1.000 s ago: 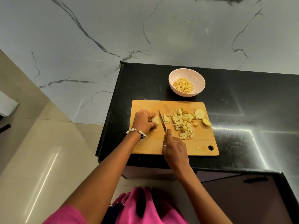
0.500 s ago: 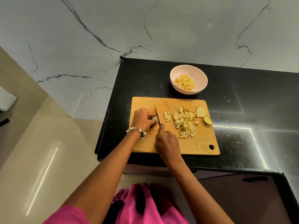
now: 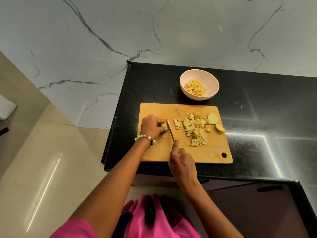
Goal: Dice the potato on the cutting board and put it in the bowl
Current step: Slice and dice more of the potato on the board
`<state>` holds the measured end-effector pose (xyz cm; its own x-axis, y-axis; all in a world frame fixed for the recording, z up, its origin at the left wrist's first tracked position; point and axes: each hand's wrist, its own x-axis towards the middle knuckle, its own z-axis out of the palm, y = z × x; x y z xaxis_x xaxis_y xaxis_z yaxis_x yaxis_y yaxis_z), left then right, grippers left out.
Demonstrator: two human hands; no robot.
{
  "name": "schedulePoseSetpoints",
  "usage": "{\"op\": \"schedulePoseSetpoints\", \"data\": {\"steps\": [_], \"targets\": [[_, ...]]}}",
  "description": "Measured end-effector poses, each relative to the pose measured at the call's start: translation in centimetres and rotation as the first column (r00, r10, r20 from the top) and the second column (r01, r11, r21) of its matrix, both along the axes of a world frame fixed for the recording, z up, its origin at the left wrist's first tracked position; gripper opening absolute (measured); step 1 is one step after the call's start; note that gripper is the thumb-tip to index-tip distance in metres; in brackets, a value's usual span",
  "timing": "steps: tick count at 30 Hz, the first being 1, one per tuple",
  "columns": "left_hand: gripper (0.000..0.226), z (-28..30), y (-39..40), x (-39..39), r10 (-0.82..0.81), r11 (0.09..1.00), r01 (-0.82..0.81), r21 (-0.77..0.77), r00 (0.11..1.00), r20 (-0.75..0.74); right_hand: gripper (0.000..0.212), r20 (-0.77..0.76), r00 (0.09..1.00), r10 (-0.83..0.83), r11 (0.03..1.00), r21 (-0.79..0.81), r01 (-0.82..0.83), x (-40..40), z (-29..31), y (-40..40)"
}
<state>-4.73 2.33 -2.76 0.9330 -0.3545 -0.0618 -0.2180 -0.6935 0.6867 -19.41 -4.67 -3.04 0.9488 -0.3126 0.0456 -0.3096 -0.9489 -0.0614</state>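
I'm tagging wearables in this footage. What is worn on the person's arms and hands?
The left hand has a beaded bracelet at the wrist, white beads with a few dark ones. The right hand shows no bracelet. Both forearms are bare; a pink sleeve covers the left upper arm.

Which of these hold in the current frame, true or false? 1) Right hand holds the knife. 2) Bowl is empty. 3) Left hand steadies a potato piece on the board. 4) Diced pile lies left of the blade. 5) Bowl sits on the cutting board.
1) True: the right hand grips the knife.
2) False: the bowl already holds diced potato.
3) True: the left hand holds a potato piece on the cutting board, against the blade.
4) False: the diced pile lies right of the blade.
5) False: the bowl sits on the black counter, beyond the board's far edge.
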Motion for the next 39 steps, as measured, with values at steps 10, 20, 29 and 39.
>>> {"op": "schedulePoseSetpoints", "data": {"steps": [10, 20, 29, 39], "targets": [[0.05, -0.3, 0.7, -0.2, 0.009, 0.999, -0.01, -0.05, 1.0, -0.001, 0.048, -0.005, 1.0, -0.023, 0.984, 0.179, 0.024, 0.7, 0.5, -0.9], [0.033, -0.7, 0.5, 0.1, 0.036, 0.998, -0.035, -0.042, 0.999, 0.027, 0.046, 0.024, 1.0, 0.002, 0.982, 0.188, -0.006, 1.4, 0.2, 0.4], [0.032, -1.2, 0.4, 0.3, 0.053, 0.996, -0.052, -0.071, 0.998, 0.019, 0.043, 0.077, 0.997, 0.015, 0.998, 0.061, -0.02, 2.6, 0.1, 0.8], [0.034, -0.6, 0.6, 0.0, 0.04, 0.997, -0.038, -0.069, 0.999, 0.023, 0.055, 0.017, 1.0, -0.022, 0.997, 0.073, 0.021, 0.1, -0.3, 0.4]]}}
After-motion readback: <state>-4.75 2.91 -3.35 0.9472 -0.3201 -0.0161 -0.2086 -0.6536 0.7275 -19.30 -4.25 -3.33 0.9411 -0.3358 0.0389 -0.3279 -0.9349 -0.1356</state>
